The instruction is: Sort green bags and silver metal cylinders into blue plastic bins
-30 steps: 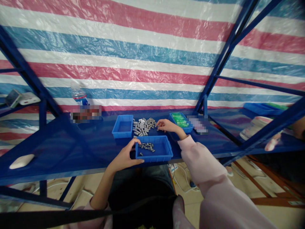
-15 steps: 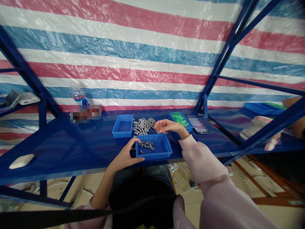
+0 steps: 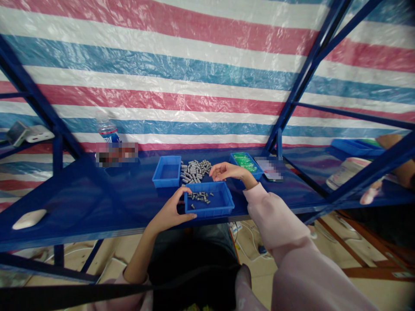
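Note:
A shallow blue plastic bin point(image 3: 223, 211) sits near the table's front edge. Several small metal screws point(image 3: 201, 197) lie on its floor, mostly toward the left. My left hand point(image 3: 170, 211) grips the bin's left end, fingers over the far corner and thumb along the near side. Just above the far rim hangs my right hand point(image 3: 225, 171), its fingers loosely bent and parted with nothing visible in them. Behind the bin is a loose pile of grey metal cylinders point(image 3: 193, 171), partly hidden by my right hand.
Left of the pile stands another blue bin point(image 3: 167, 170). A bin of green packets point(image 3: 244, 162) and a phone-like flat object point(image 3: 268, 168) lie to the right. A bottle point(image 3: 108, 129) stands back left, a white mouse-shaped item point(image 3: 30, 219) front left. Another person's arm point(image 3: 397, 147) shows far right.
A small metal piece near my right fingertips has left them, and another screw lies in the bin farther right. My left hand has stayed on the bin.

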The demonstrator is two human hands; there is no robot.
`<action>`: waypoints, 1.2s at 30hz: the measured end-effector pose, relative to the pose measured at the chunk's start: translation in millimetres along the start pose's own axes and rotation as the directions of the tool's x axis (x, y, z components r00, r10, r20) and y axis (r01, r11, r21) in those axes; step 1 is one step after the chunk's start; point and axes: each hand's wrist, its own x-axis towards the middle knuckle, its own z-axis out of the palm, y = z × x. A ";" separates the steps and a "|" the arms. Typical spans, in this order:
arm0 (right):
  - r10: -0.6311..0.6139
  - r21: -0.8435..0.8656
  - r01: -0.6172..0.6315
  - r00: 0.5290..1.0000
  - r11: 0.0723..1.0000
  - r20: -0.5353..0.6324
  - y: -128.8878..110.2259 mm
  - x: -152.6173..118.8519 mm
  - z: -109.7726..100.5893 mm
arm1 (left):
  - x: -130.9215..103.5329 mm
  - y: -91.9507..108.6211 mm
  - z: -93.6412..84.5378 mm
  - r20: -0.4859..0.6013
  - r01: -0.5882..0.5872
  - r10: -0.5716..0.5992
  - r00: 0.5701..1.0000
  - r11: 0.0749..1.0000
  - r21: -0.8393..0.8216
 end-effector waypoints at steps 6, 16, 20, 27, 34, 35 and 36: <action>-0.031 -0.177 -0.020 0.959 0.984 -0.282 7.5 4.8 -4.5 | 0.3 -0.3 0.0 0.003 0.010 -0.010 1.000 1.000 0.003; -0.092 -0.614 -0.282 0.858 0.737 -0.505 41.6 16.8 -15.5 | -0.6 1.1 -0.1 0.000 0.015 -0.015 1.000 1.000 0.010; -0.078 -0.628 -0.290 0.868 0.723 -0.491 43.8 17.9 -16.7 | -0.4 1.6 -0.1 0.002 0.010 -0.010 1.000 1.000 0.001; -0.064 -0.642 -0.320 0.864 0.697 -0.500 44.0 18.0 -17.4 | -1.1 1.6 0.0 0.014 0.021 -0.021 1.000 1.000 -0.009; -0.069 -0.642 -0.315 0.864 0.698 -0.499 44.5 17.6 -17.7 | -0.7 0.1 0.3 0.014 0.000 -0.001 1.000 1.000 0.020; -0.070 -0.642 -0.314 0.863 0.700 -0.500 44.5 17.4 -17.7 | -0.7 0.0 0.3 0.018 0.005 -0.005 1.000 1.000 0.016; -0.071 -0.640 -0.313 0.863 0.702 -0.499 44.5 17.2 -17.7 | -0.7 0.0 0.3 0.020 0.008 -0.009 1.000 1.000 0.013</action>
